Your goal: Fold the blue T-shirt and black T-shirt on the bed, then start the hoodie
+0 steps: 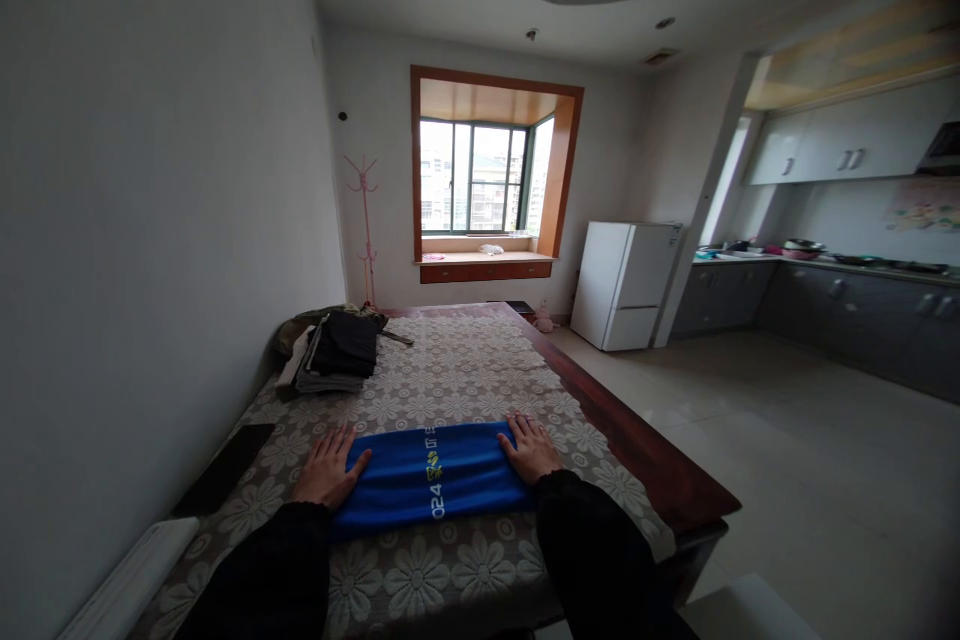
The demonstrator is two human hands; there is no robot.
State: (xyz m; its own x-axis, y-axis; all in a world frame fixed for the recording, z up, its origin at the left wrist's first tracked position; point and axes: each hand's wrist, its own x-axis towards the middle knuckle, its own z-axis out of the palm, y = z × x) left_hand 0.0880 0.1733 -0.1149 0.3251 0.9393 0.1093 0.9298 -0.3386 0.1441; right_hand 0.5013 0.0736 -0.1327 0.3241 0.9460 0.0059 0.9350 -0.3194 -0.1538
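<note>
- While both hands lay flat on it, one blue cloth point(431, 475) sat folded on the table point(637, 440), near the front edge and roughly midway across.
- Two hands showed, each in a dark sleeve: the left hand point(328, 465) rested palm down on the cloth's left end, fingers spread and gripping nothing; the right hand point(531, 447) rested palm down on the right end, also spread and gripping nothing.
- The cloth's long axis ran left to right, across the table's width, parallel to the near edge.
- A band of white and yellow print, with the digits 024 legible, crossed the cloth's middle from front to back.
- One stack of dark clothes point(337, 350) lay at the far left of the table, well apart from the cloth.
- One dark flat thing point(225, 470) lay at the left edge, near the left hand; what it was could not be told.
- The table was reddish-brown wood, covered by one lace cover point(450, 370) with a flower pattern, its left side against a plain wall point(150, 220).
- Beyond stood one pink coat stand point(366, 220), one bay window point(484, 175) framed in wood, and one white fridge point(626, 285).
- At the right ran a kitchen counter point(847, 265) with grey cabinets below and pale cupboards above; the floor point(787, 450) was pale tile.
</note>
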